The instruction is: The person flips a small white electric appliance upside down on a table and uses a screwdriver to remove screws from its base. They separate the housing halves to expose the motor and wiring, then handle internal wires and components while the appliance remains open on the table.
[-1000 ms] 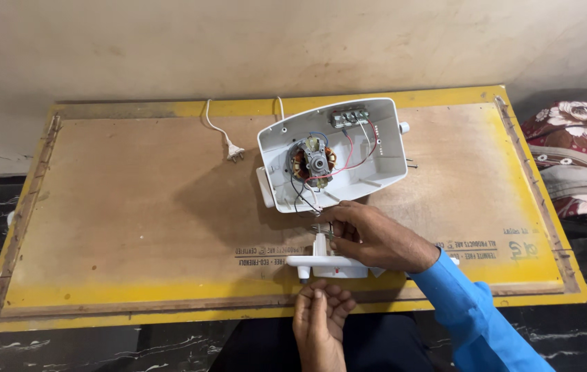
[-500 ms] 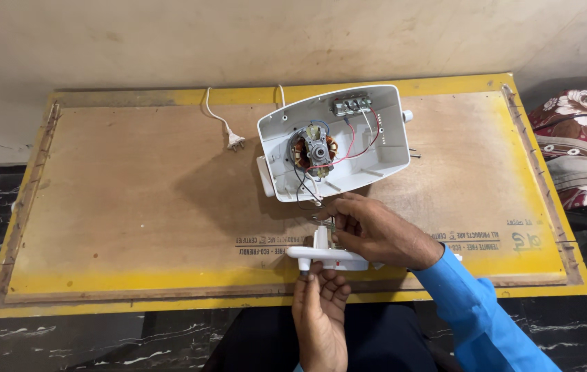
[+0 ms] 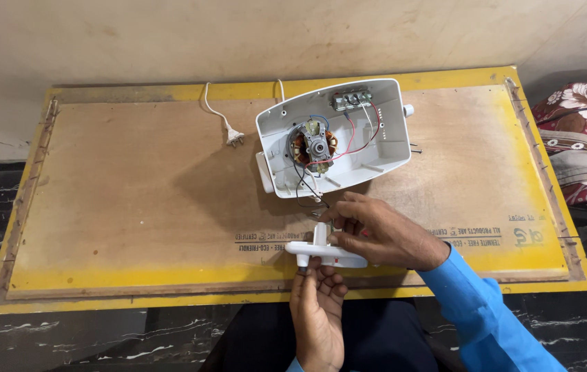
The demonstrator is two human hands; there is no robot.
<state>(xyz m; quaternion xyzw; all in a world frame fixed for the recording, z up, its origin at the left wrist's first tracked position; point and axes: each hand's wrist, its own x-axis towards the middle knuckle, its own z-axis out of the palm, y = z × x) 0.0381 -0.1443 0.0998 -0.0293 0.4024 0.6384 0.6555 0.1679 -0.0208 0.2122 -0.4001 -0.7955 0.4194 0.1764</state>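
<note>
Wide yellow-edged plywood board (image 3: 135, 200) across frame; open white plastic appliance housing (image 3: 376, 148) with exposed copper motor, upper centre. Lower centre: right hand (image 3: 383, 234) fingers pinching small white plastic T-shaped part (image 3: 324, 253), left hand (image 3: 317, 303) fingertips gripping underneath. Seemingly mid-disassembly, steady grip needed.

You have a yellow-edged board (image 3: 135, 179) under a pale wall (image 3: 169, 34). A white plug (image 3: 235, 138) lies on the board's far side. At your right sits a flowered cushion (image 3: 582, 138); dark marbled floor (image 3: 66, 337) shows below.
</note>
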